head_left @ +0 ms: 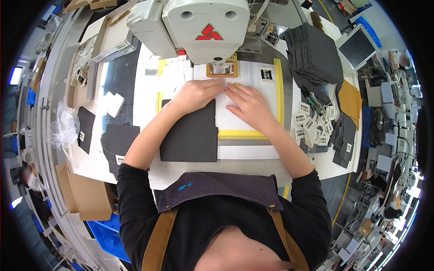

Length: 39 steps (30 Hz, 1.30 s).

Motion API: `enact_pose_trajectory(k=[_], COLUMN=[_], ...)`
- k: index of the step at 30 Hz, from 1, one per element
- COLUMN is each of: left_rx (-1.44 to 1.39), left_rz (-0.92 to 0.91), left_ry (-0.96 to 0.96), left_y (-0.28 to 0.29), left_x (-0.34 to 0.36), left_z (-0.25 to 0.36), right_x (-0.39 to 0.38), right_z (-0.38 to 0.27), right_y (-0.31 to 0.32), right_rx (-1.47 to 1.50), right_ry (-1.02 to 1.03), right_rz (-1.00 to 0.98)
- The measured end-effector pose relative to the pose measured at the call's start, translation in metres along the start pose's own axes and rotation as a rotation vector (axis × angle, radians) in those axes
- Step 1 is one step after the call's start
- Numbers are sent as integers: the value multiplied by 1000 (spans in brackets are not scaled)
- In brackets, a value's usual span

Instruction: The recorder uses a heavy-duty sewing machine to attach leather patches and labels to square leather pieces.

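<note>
My left hand (199, 95) lies flat with fingers stretched to the right, at the top edge of a dark grey fabric panel (190, 140). My right hand (248, 104) rests on the white work surface (233, 122), fingers extended and thumb apart. The fingertips of both hands nearly meet just below a small brass-coloured clamp frame (222, 69). Above that frame stands the white head of an industrial sewing machine (203, 27). A white label with black print (266, 74) lies beyond my right hand. What is beneath my fingertips is hidden.
Yellow tape (244, 134) borders the work surface. To the right are a stack of dark panels (312, 54), loose white labels (309, 128) and a monitor (357, 46). At the left lie more dark pieces (120, 142), white pads (116, 105) and a cardboard box (86, 192).
</note>
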<state>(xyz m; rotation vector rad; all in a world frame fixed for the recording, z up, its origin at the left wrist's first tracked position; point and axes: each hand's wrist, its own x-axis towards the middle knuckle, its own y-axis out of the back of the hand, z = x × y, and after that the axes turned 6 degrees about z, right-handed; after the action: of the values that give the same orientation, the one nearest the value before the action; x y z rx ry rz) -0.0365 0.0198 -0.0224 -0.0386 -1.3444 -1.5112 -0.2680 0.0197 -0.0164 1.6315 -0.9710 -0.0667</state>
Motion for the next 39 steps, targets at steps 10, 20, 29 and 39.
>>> enact_pose_trajectory(k=[10,20,29,39], left_rx=[111,222,264,292], left_rz=[75,-60,-74,-15], left_ry=[-192,94,87,39], left_y=[2,-12,-18,-25], left_x=[4,16,22,26], left_z=[14,16,15,13], right_x=[11,17,17,17], right_z=[-9,-4,-1,0], right_y=[-9,-20,-21,-22], right_rx=[-143,-54,-18,-40], right_ry=[5,-28,-14,-7], right_rz=[32,36,56,73])
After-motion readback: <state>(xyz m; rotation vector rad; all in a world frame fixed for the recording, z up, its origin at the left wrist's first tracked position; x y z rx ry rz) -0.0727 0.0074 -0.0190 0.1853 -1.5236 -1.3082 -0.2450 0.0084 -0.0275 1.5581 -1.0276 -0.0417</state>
